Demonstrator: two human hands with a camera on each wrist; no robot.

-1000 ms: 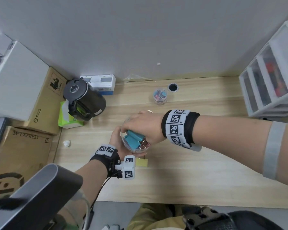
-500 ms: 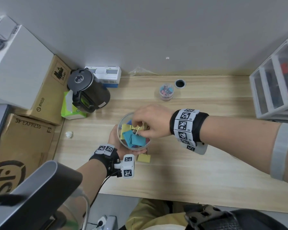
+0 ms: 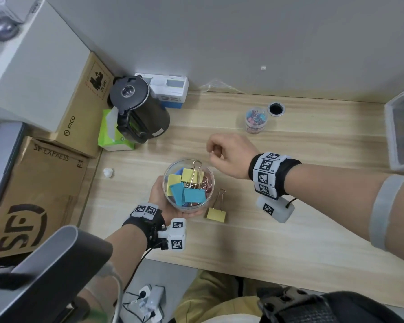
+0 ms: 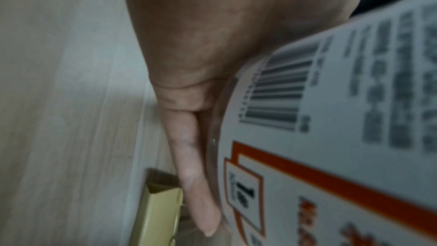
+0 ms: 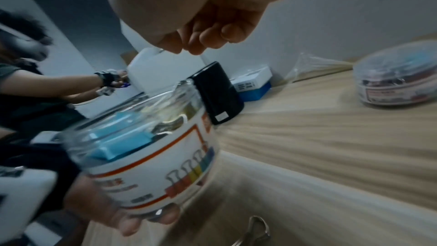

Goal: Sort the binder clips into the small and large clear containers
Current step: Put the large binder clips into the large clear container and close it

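My left hand (image 3: 158, 197) grips the large clear container (image 3: 189, 206) from its left and underside, lifted a little off the desk. It holds several big blue and yellow binder clips (image 3: 191, 194); one wire handle sticks up over the rim. In the left wrist view a finger (image 4: 191, 175) lies along its labelled wall (image 4: 331, 119). My right hand (image 3: 222, 155) hovers up and right of the container, fingers curled and holding nothing, as its fingers (image 5: 208, 38) show. A yellow clip (image 3: 216, 214) lies on the desk beside the container. The small container (image 3: 255, 120) of little clips stands farther back.
A black kettle (image 3: 139, 110), a green tissue pack (image 3: 110, 134) and a white-blue box (image 3: 170, 89) stand at the back left. Cardboard boxes (image 3: 33, 183) line the left edge. A drawer unit (image 3: 401, 131) is at the right. A cable hole (image 3: 275, 109) is near the small container.
My right hand left a yellow clip in the large container and drew back up and to the right, holding nothing. My left hand still holds the container.
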